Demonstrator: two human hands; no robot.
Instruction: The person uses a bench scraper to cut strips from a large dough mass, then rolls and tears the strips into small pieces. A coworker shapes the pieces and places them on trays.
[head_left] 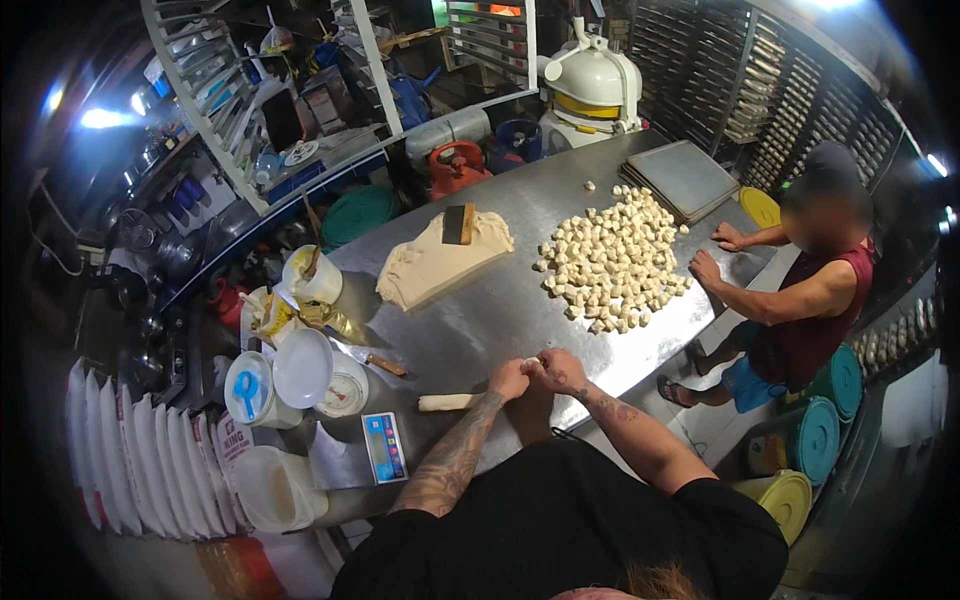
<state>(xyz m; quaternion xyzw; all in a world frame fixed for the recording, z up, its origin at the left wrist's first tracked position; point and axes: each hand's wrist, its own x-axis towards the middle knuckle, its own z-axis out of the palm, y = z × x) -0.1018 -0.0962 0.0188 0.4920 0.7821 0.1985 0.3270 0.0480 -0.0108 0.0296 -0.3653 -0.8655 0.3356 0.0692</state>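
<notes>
A: Item one, far left: white tubs [268,385] and a dial scale [345,392] are sitting along the edge of the steel table [520,300]. A small digital scale [384,446] is lying just beside them, nearer the person.

B: They are standing within arm's reach, off to the side; I'm judging that this is keeping the middle free for handling dough. Next?

A: Item two: a short dough roll [447,402] is lying on the table just left of the hands, apart from them.

B: Probably stock waiting close by. And the hands?

A: Item three: the left hand [510,380] and the right hand [560,370] are meeting above the near table edge, fingers curled. Both are pinching one small dough piece [530,363] between them. Both forearms are angling inward from the lower edge, wrists slightly bent, fingertips touching.

B: So both are closed on that piece, and it is being held in the air, not resting?

A: It is looking that way; I cannot tell whether it is touching the table.

A: Item four, farther back: a large dough slab [425,265] is carrying a scraper [458,224] on top. Item five, right: a heap of cut dough pieces [615,262] is spreading near another person's hands [715,250], which are resting on the table.
</notes>
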